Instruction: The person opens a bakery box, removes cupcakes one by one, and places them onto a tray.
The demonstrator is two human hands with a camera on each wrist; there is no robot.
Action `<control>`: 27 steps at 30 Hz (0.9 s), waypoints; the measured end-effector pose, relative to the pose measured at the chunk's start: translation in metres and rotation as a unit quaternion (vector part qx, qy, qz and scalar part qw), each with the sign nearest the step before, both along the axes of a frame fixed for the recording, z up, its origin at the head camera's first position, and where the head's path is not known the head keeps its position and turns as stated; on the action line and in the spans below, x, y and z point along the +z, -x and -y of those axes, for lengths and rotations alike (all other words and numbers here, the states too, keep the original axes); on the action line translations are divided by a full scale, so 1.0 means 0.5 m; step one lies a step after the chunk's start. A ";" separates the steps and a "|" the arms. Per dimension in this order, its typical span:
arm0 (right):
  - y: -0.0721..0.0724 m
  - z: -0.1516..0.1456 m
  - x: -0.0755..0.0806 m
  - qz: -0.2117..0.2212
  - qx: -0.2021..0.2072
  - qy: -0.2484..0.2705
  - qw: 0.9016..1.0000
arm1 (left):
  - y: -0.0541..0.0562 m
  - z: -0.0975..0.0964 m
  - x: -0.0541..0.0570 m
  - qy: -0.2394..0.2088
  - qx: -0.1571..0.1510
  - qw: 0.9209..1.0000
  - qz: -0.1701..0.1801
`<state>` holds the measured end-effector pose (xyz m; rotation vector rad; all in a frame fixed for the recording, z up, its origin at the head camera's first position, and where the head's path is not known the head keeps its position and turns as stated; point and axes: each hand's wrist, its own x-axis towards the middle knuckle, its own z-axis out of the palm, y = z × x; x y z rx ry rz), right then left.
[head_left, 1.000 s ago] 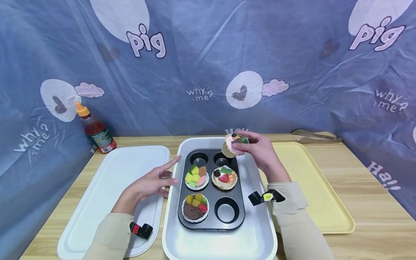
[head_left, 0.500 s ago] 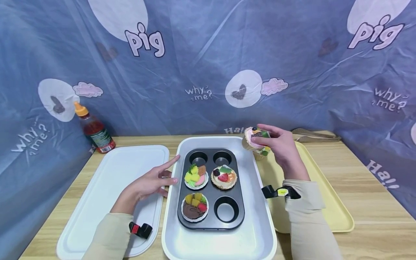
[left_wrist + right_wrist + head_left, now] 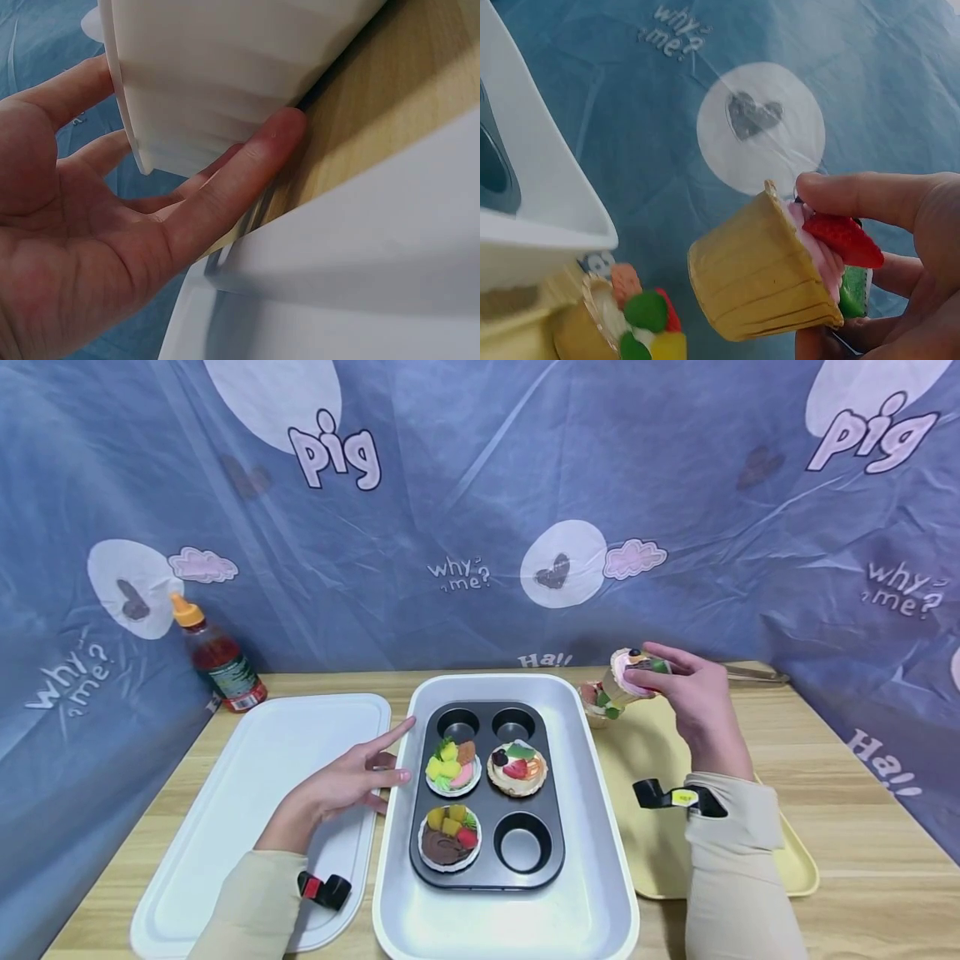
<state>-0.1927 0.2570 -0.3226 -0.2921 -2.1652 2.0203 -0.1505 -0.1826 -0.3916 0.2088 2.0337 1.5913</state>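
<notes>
My right hand (image 3: 697,702) pinches a cupcake (image 3: 622,683) by its topping, tilted above the yellow tray (image 3: 637,852). In the right wrist view, the held cupcake (image 3: 761,277) has a yellow paper cup, pink cream and a strawberry piece. Below it, another fruit-topped cupcake (image 3: 596,714) stands on the tray's far left. My left hand (image 3: 345,789) touches the left rim and outer wall of the deep white bin (image 3: 510,935), fingers fairly straight. Inside the bin lies a dark muffin pan (image 3: 486,814); three cups hold cakes, including a chocolate-topped one (image 3: 446,847).
A flat white tray (image 3: 247,802) lies left of the bin, under my left forearm. A red sauce bottle (image 3: 225,664) stands at the back left. Tongs (image 3: 750,675) lie at the back right, partly behind my right hand. A blue printed cloth (image 3: 450,485) hangs behind the table.
My right hand has carried the cupcake rightward from over the muffin pan's back right cup to above the yellow tray. My left hand has stayed at the bin's rim.
</notes>
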 end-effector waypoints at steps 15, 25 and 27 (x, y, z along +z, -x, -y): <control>0.013 -0.049 -0.018 0.052 -0.079 -0.009 0.995 | 0.002 0.000 -0.002 0.003 0.001 1.000 -0.001; 0.023 -0.072 -0.045 0.089 -0.135 -0.111 0.981 | 0.002 0.000 0.000 -0.004 0.001 1.000 0.002; 0.025 -0.075 -0.051 0.090 -0.144 -0.125 0.977 | 0.002 0.000 -0.001 -0.004 0.001 1.000 0.002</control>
